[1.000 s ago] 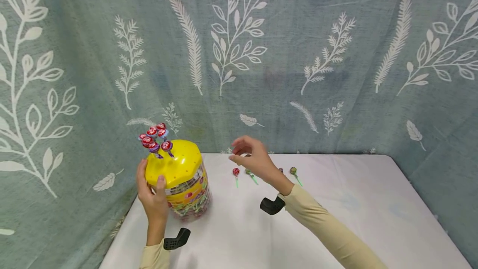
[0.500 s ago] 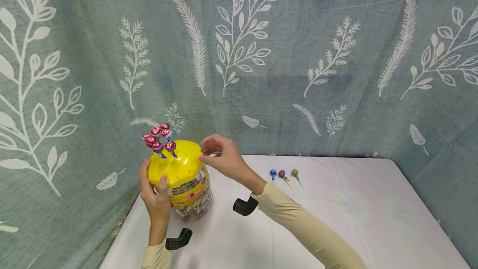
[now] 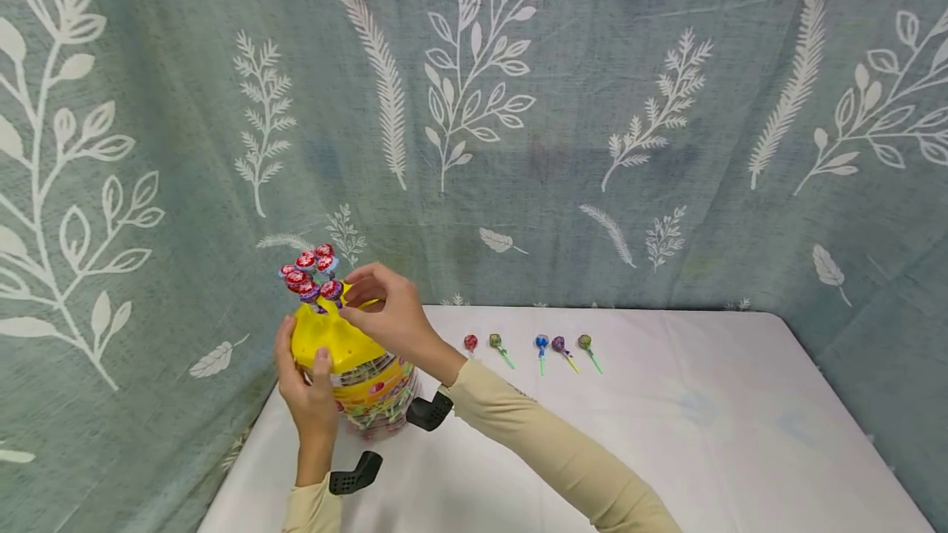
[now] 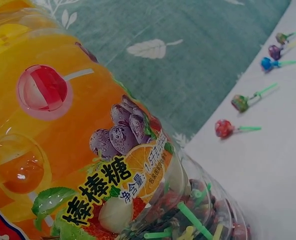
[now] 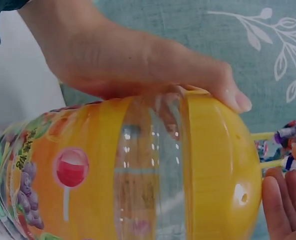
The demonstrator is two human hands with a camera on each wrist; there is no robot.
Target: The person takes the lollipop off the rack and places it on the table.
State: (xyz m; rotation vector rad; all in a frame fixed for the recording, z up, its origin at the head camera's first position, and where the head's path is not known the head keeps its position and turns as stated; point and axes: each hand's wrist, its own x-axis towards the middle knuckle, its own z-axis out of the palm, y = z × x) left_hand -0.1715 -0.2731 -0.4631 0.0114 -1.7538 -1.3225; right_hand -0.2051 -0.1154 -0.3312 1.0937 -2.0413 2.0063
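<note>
A clear plastic lollipop jar [image 3: 374,401] with a yellow domed lid [image 5: 217,165] leans slightly on the table. My left hand [image 3: 307,393] grips it from the near left, fingers and thumb round the lid; in the right wrist view that thumb lies along the lid's edge. Red-topped lollipops [image 3: 306,268] stand by their sticks in the lid's holes. At the front one, a purple-wrapped lollipop [image 3: 331,289], my right hand [image 3: 392,311] has its fingertips right at the head, thumb and forefinger apart. The right wrist view shows these fingers [image 5: 282,205] beside the wrapper.
On the white table, a row of loose lollipops lies right of the jar: a red one [image 3: 471,342], a green one [image 3: 496,341], a blue one [image 3: 542,344] and others. A patterned grey-green cloth [image 3: 533,155] hangs behind and at the sides.
My right hand has moved left from above the loose lollipops to those in the lid. The left hand keeps its grip on the jar.
</note>
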